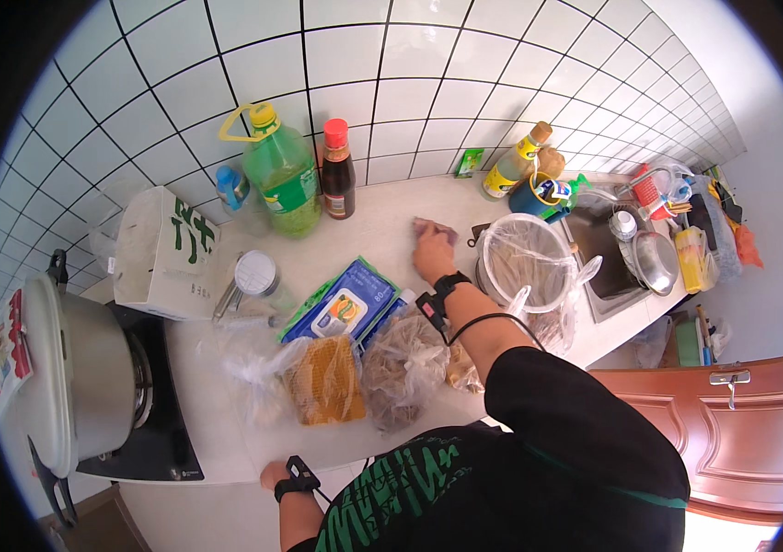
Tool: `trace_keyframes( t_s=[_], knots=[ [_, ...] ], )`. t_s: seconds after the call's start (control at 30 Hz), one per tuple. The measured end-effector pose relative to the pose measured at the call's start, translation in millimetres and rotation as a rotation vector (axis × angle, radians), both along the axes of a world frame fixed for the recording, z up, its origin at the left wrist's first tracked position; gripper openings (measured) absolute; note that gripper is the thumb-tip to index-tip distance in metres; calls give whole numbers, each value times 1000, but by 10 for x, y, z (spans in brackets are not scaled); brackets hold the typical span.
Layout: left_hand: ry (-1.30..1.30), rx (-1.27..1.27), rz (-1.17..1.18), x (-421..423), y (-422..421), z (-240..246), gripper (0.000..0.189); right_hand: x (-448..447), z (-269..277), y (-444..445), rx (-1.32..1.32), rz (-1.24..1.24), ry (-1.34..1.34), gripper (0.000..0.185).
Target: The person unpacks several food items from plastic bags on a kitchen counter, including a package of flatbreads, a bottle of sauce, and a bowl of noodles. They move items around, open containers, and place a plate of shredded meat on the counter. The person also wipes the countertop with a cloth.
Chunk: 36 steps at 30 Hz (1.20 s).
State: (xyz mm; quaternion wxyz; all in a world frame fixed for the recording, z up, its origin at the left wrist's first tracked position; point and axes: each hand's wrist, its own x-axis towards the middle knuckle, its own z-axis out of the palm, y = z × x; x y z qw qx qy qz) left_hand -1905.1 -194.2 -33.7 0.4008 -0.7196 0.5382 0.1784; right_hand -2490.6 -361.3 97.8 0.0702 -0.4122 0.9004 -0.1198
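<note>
My right hand (435,253) presses a brownish-pink cloth (441,232) onto the countertop, its fingers over it. Close to its right stands a white-rimmed round container (527,262) covered with clear plastic. Nearer my body lie a blue pack of wipes (349,301), a plastic bag of brown contents (405,366) and a bagged golden-brown slab with a grid texture (326,379). My left hand (274,475) is low by the counter's front edge; its fingers are partly hidden, and whether it holds anything does not show.
Along the tiled wall stand a large green bottle (286,183), a dark sauce bottle (338,172) and a yellow-labelled bottle (512,165). At left are a white carton (167,255) and a big pot (91,372) on the cooktop (171,441). A sink (598,255) holding dishes is at right.
</note>
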Motion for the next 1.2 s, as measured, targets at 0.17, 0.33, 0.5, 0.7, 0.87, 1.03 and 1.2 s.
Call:
trace_keyframes(
  t_s=[0.17, 0.33, 0.5, 0.7, 0.87, 1.03, 1.2],
  knots=[
    [-5, -126, -17, 64, 20, -127, 20, -259, -371, 222, 192, -80, 285, 46],
    [-38, -84, -239, -205, -42, 388, 19, -30, 260, 490, 665, 429, 261, 25],
    [46, -275, 3, -65, 135, 561, 17, 458, 993, 1107, -3, 585, 437, 19],
    [280, -1649, 766, -845, 528, 1242, 44, 186, 1365, 2396, 70, 630, -239, 27],
    [1233, -1628, 90, -1957, 449, 2372, 39, -151, 1419, 3177, -76, 473, -519, 27],
    [1865, -417, 50, -3154, -145, 2779, 26, -219, 1464, 3575, -131, 216, -689, 26],
    [1808, 66, 231, -4448, -455, 2840, 38, -270, 1558, 3914, -198, 28, -804, 27]
  ],
)
